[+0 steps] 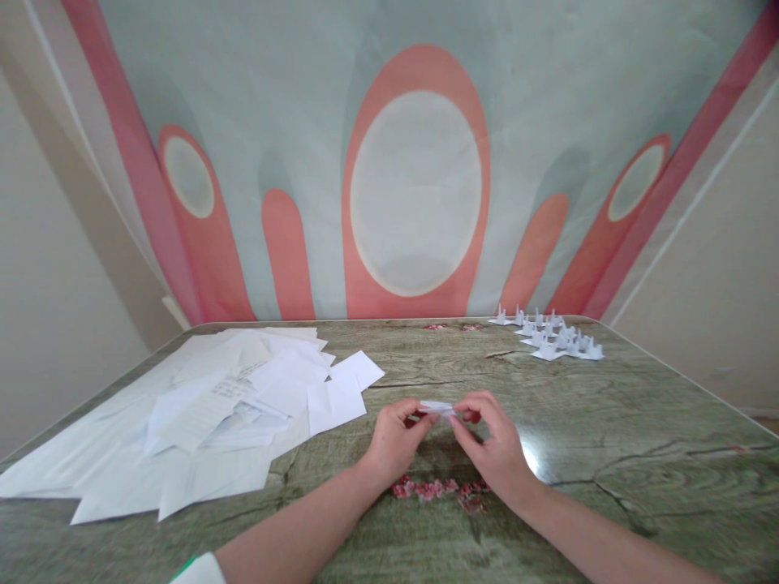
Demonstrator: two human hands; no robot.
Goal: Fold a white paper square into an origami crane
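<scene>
Table (608, 422), folded paper (436, 408) lengthwise left-right

Both hands: L (395, 438) & R (496, 442), fingertips pinched together, forearms converging.

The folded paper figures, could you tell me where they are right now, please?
In the head view, the folded paper figures stand clustered at the table's far right corner, beyond the right hand and across from the loose paper sheets on the left.
</scene>
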